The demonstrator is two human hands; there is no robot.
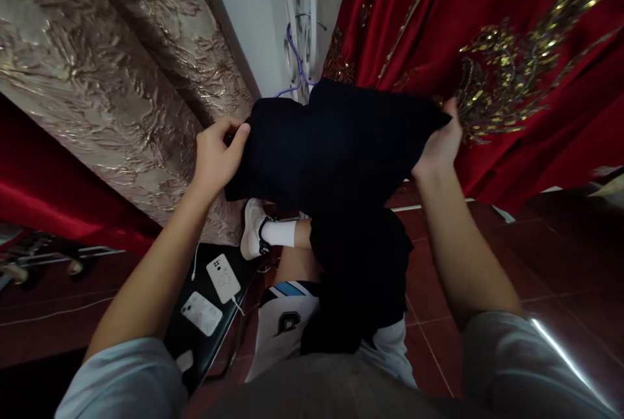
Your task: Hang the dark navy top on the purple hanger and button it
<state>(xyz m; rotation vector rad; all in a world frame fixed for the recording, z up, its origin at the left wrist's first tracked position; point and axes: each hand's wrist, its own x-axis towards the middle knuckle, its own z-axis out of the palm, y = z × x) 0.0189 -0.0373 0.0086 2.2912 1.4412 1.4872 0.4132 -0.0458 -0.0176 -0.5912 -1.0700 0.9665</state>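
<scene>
A dark navy or black garment (336, 146) is spread between my two hands, its lower part draped over my lap. My left hand (220, 149) grips its left edge, with the thumb on top and the fingers partly out of sight. On the right side, my right hand (442, 143) holds the other edge from underneath, its fingers mostly hidden by cloth and shadow. A purple hanger (298, 68) shows just behind the garment's upper edge; I cannot tell whether it is inside the cloth. The garment's exact kind is unclear in the dim light.
Two phones (223, 277) (201, 314) lie on a black bench (188, 344) at lower left, one with a cable. Shiny beige fabric (146, 81) hangs at left, red sequined fabric (517, 81) at right. White rack poles (312, 10) stand behind. The floor (439, 321) is red tile.
</scene>
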